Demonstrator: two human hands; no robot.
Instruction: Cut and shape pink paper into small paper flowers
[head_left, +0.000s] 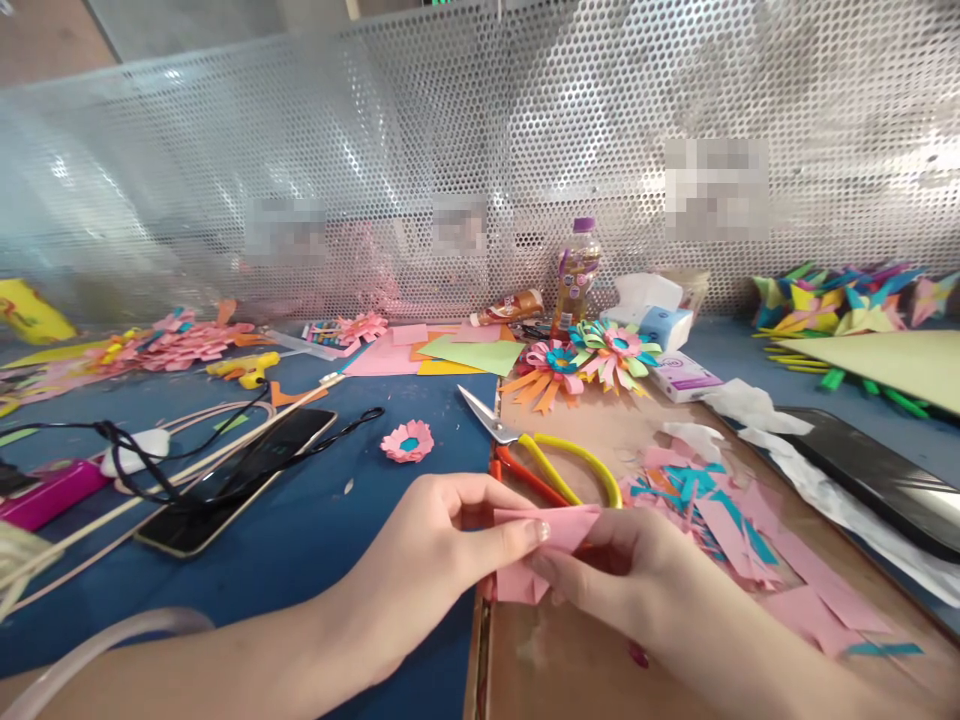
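Observation:
Both hands meet low in the middle over the edge of a brown board point(600, 440). My left hand point(435, 560) pinches a small folded pink paper piece point(559, 527) with thumb and fingers. My right hand point(622, 580) grips the same pink paper from below and the right, fingers curled. Yellow-handled scissors point(547, 455) lie just beyond the hands, blades pointing left and away, beside an orange-handled tool point(525, 475).
Pink and teal paper scraps point(712, 510) litter the board. Finished paper flowers point(592, 355) stand further back near a bottle point(576, 270) and tissue box point(656, 315). A small pink flower point(408, 441), a phone point(240, 480), cables and a yellow glue gun point(247, 370) lie left. A dark tablet point(877, 480) lies right.

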